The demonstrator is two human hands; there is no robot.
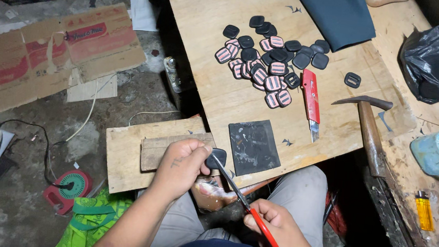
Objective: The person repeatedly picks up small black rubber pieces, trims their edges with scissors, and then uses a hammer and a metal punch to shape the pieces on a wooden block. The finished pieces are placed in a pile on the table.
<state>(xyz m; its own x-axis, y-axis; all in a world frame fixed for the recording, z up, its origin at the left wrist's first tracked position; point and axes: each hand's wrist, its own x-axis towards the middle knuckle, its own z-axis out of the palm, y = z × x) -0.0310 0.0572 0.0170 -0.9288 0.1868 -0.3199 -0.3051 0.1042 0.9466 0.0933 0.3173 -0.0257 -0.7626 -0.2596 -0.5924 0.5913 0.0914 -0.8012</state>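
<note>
Closest to the camera, the right hand [277,228] is wrapped tight around the red handle of a thin tool [246,206], could be a small knife or an awl, hard to say. Its long axis runs diagonally, handle low and right, metal tip pointing up and left, right at a small black buckle piece [218,158]. The left hand [183,165] pinches that piece between thumb and fingers, just above the person's lap and right at the near edge of the plywood board [216,101]. I can't tell which way the piece itself faces, the fingers cover most of it.

Just past it on the board lies a dark square mat [254,145], scuffed up. Further out there's a red utility knife [310,101], lying lengthwise with the blade end toward the person, and a hammer [369,127] off to the right.

Then the pile of buckle pieces [271,64]: plain black ones at the far side, ones with pink-striped faces nearer. One black piece [352,80] sits apart on the right. As for progress, my guess is somewhere in the middle, since both kinds are about even in number, but which kind counts as finished isn't clear to me.
</note>
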